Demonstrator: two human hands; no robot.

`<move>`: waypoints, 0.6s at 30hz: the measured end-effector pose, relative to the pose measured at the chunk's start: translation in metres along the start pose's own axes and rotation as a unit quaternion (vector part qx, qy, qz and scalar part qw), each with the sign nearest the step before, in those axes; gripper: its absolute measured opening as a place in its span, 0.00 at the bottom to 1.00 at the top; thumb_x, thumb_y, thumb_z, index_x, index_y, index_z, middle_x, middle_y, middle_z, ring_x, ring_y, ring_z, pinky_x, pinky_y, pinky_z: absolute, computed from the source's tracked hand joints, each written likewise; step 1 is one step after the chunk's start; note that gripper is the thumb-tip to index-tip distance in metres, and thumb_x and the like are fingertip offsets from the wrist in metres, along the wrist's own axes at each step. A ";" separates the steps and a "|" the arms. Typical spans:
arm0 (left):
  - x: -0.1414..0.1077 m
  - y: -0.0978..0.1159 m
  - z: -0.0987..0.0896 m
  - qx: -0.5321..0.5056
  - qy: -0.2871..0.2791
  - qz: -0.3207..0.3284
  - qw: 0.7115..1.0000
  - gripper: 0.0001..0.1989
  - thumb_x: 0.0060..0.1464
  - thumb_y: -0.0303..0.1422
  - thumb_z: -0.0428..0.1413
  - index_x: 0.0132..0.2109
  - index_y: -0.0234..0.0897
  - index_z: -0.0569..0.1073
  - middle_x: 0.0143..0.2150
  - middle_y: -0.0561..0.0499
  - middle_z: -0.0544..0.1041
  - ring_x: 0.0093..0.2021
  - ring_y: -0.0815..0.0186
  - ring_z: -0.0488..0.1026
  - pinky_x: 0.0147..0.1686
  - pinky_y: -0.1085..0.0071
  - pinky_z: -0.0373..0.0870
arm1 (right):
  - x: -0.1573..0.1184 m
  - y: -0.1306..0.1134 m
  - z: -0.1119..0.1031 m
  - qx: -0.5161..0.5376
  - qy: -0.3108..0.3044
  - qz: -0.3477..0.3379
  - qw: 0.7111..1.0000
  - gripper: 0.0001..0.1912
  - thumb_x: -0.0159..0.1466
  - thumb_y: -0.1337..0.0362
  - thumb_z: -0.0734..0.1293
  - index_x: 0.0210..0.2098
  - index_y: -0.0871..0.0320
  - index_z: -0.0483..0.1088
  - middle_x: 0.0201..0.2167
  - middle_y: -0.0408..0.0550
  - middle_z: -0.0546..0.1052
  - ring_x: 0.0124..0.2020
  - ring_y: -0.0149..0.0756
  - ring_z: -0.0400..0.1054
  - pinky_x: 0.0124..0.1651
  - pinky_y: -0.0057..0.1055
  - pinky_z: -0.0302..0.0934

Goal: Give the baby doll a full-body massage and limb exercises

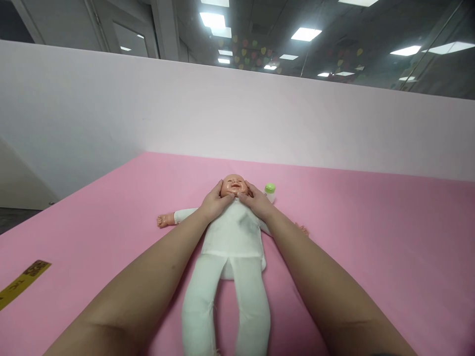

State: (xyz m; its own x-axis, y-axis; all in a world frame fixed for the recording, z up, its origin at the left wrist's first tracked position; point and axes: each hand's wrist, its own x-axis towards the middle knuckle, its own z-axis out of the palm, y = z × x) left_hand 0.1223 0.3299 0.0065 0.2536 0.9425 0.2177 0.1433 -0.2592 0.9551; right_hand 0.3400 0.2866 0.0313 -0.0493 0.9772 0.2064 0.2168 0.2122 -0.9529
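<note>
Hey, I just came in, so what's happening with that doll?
A person's left hand and right hand cup the sides of the doll's head, thumbs near its chin. The doll lies face up on a pink surface, arms spread. A green-capped bottle sits just beyond the left hand.

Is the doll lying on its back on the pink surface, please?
Yes, the doll lies face up on the pink surface, its head between the left hand and right hand.
</note>
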 end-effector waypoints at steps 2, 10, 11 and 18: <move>-0.002 0.004 0.000 0.016 0.000 -0.006 1.000 0.54 0.56 0.52 0.68 0.80 0.41 0.52 0.77 0.44 0.62 0.74 0.49 0.62 0.70 0.58 0.60 | -0.001 0.001 0.001 -0.016 0.003 0.002 1.000 0.47 0.60 0.46 0.79 0.73 0.45 0.62 0.69 0.47 0.70 0.70 0.51 0.65 0.73 0.49 0.60; -0.004 0.008 0.003 0.041 0.010 0.003 0.999 0.53 0.55 0.53 0.67 0.79 0.41 0.55 0.76 0.43 0.64 0.73 0.48 0.64 0.69 0.60 0.61 | -0.001 0.001 0.004 -0.045 0.026 0.020 0.998 0.49 0.59 0.43 0.79 0.73 0.48 0.60 0.68 0.49 0.72 0.66 0.47 0.69 0.70 0.46 0.63; -0.005 0.008 0.003 0.042 0.008 0.005 0.999 0.53 0.55 0.53 0.67 0.79 0.41 0.55 0.76 0.43 0.64 0.73 0.49 0.64 0.68 0.59 0.62 | -0.001 0.001 0.004 -0.043 0.026 0.019 0.999 0.49 0.59 0.43 0.79 0.73 0.48 0.60 0.68 0.49 0.72 0.66 0.47 0.69 0.70 0.46 0.64; -0.003 0.007 0.003 0.051 0.014 0.005 0.999 0.54 0.55 0.55 0.67 0.79 0.39 0.54 0.76 0.43 0.64 0.73 0.49 0.65 0.69 0.60 0.62 | 0.000 0.002 0.003 -0.054 0.027 0.016 0.998 0.45 0.61 0.44 0.78 0.72 0.46 0.63 0.69 0.47 0.71 0.67 0.49 0.68 0.71 0.48 0.62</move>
State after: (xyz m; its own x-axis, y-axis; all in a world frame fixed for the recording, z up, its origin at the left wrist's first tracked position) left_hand 0.1254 0.3246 0.0115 0.2282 0.9450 0.2343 0.2381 -0.2875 0.9277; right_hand 0.3375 0.2868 0.0287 0.0124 0.9816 0.1906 0.3221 0.1765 -0.9301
